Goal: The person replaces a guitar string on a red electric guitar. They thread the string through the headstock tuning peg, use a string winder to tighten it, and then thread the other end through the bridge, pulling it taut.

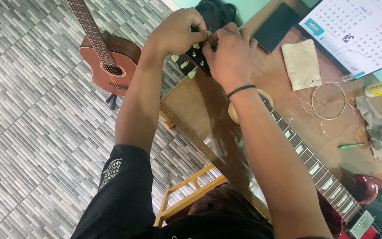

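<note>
Electric guitar (332,186), red-bodied, is lying along the brown counter (191,106), its neck running up to the headstock (195,62) at the counter's far corner. Both hands are working at the headstock: left hand (177,32) is closing its fingers over the top edge, right hand (231,55) is pinching beside the pale green tuning pegs (184,64); what the fingertips are gripping cannot be told. A coiled guitar string (328,101), a beige cloth (302,64), a grey rag (376,128) and a green-handled tool (351,145) are lying on the counter. An acoustic guitar (109,62) is standing on the tiled floor (32,110).
</note>
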